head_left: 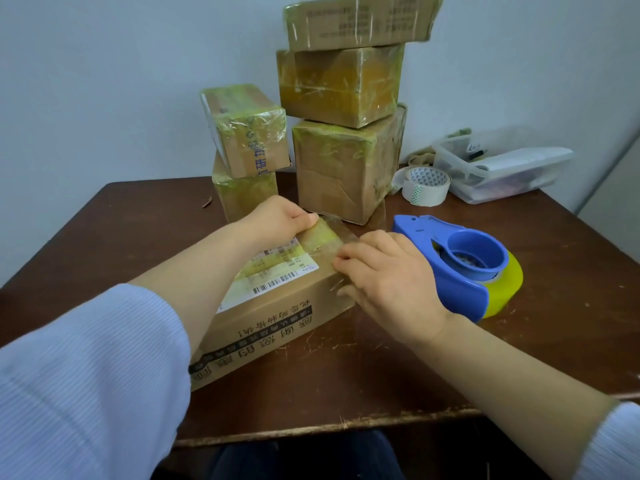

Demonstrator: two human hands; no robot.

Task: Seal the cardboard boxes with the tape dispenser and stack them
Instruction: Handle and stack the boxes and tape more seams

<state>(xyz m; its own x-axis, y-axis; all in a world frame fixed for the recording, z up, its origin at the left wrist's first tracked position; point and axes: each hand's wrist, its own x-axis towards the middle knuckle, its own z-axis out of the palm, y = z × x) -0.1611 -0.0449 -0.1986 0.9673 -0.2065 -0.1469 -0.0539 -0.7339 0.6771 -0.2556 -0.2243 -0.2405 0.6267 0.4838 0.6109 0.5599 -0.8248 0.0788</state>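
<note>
A flat cardboard box [273,317] with a white shipping label lies on the brown table [381,382] in front of me. My left hand [277,220] grips the box's far corner. My right hand [391,282] presses a strip of clear tape [332,242] down over the right end of the box. The blue and yellow tape dispenser [474,265] rests on the table just right of my right hand, untouched. Behind stand taped boxes: a stack of three [346,161] and a lower stack of two [247,150] to its left.
A roll of clear tape [426,187] lies at the back right, next to a clear plastic container [498,168] holding small items. A pale wall rises behind the stacks. The table's near edge runs just below my forearms.
</note>
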